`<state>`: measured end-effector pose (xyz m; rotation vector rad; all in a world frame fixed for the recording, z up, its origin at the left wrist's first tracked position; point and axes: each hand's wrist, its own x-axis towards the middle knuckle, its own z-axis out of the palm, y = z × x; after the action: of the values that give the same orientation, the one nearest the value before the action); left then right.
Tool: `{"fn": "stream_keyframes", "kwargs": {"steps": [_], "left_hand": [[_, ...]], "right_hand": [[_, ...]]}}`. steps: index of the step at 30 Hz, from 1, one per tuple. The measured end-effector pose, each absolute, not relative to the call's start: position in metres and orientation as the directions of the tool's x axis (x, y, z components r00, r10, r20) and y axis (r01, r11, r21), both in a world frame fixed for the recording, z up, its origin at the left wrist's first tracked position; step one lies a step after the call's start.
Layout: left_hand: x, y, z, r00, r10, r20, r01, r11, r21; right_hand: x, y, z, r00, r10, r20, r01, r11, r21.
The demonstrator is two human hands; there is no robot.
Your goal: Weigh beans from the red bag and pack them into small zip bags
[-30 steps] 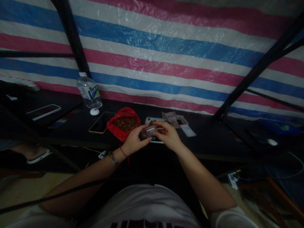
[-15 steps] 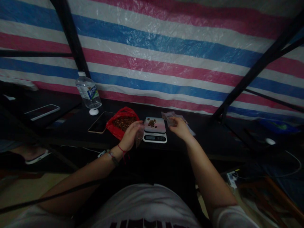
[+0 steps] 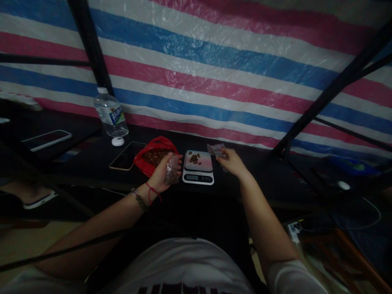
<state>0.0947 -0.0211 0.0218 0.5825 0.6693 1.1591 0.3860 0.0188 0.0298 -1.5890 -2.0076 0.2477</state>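
Apart now, left hand point(image 3: 161, 173) holds clear, brown-filled pouch point(image 3: 172, 174).

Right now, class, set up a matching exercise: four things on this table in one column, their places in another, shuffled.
Things:
1. water bottle
2. red bag
3. scale
4. small clear bag

Places:
A. held in the left hand
B. far left, by the striped tarp
C. between the two hands
D. behind the left hand

Pairs: 1-B, 2-D, 3-C, 4-A
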Motion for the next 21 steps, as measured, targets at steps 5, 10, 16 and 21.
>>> {"fn": "stream_keyframes", "kwargs": {"steps": [5, 10, 16, 21], "left_hand": [[0.091, -0.018, 0.018, 0.219, 0.970, -0.109, -0.574, 0.219, 0.789], [0.088, -0.016, 0.020, 0.215, 0.969, -0.122, -0.524, 0.219, 0.823], [0.084, -0.012, 0.020, 0.241, 0.964, -0.110, -0.520, 0.224, 0.824], [0.083, -0.010, 0.018, 0.235, 0.964, -0.127, -0.505, 0.233, 0.831]], "right_hand": [[0.316, 0.066, 0.024, -0.368, 0.905, 0.213, 0.832, 0.423, -0.360], [0.277, 0.102, 0.022, -0.397, 0.915, 0.068, 0.867, 0.398, -0.299], [0.270, 0.100, 0.027, -0.507, 0.862, -0.020, 0.834, 0.484, -0.265], [0.288, 0.091, 0.032, -0.645, 0.762, -0.053, 0.737, 0.603, -0.306]]}}
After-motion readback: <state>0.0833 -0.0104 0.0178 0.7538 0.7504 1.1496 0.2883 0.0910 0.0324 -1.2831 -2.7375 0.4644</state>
